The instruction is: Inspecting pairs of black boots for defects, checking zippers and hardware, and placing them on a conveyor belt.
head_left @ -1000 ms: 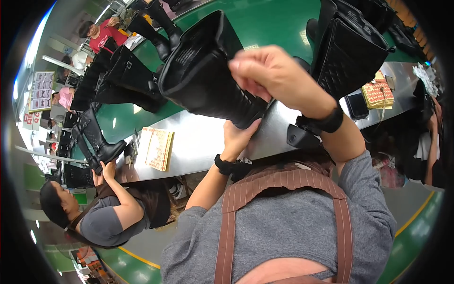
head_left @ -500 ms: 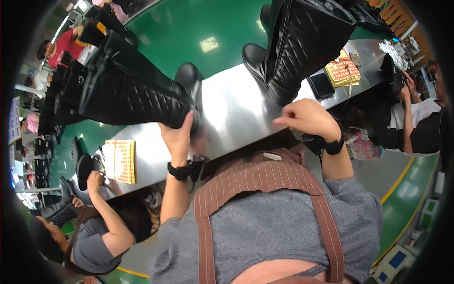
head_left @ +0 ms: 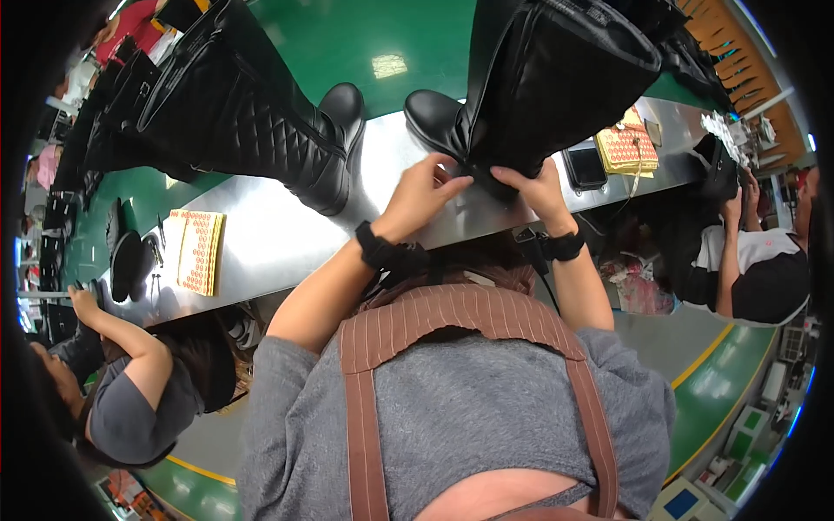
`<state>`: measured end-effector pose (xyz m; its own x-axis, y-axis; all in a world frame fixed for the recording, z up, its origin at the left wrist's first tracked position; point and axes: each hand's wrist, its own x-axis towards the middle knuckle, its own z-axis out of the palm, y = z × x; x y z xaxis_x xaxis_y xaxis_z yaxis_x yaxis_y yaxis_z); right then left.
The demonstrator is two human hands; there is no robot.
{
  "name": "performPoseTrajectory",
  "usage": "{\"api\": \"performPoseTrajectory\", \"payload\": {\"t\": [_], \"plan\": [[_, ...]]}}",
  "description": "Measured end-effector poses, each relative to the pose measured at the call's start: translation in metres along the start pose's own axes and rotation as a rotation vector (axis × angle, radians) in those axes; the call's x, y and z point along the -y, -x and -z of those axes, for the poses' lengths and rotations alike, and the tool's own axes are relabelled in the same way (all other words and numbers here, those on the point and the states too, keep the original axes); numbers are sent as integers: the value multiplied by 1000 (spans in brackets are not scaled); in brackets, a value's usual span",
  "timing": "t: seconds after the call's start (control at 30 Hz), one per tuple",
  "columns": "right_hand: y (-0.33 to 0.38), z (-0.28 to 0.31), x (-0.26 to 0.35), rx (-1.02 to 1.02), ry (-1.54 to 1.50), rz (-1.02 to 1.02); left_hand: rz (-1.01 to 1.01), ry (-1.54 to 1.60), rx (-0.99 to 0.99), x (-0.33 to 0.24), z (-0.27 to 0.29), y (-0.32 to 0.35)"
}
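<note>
Bright! Glare blazes off the metal tabletop (head_left: pixel 271 233), a pale patch gleams on the green surface (head_left: pixel 334 43), edges bend into black.

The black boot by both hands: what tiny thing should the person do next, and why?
Maybe pinch gently at the ankle of the black boot with the left hand, because its thumb and fingertips are right by the ankle, while the right hand is near the heel and could steady it.
</note>
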<state>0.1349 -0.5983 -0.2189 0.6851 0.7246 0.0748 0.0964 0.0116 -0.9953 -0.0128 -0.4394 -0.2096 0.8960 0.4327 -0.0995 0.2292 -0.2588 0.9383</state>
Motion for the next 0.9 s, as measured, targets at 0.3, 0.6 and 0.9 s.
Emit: {"api": "performPoseTrajectory", "payload": {"t": [0.3, 0.6, 0.9], "plan": [[-2, 12, 25, 276, 38, -61, 245, 277, 286, 4, 0, -28], [-4, 15, 17, 198, 166, 131, -320, 690, 436, -153, 68, 11], [-4, 7, 26, 289, 20, -69, -329, 312, 284, -130, 78, 30]]}}
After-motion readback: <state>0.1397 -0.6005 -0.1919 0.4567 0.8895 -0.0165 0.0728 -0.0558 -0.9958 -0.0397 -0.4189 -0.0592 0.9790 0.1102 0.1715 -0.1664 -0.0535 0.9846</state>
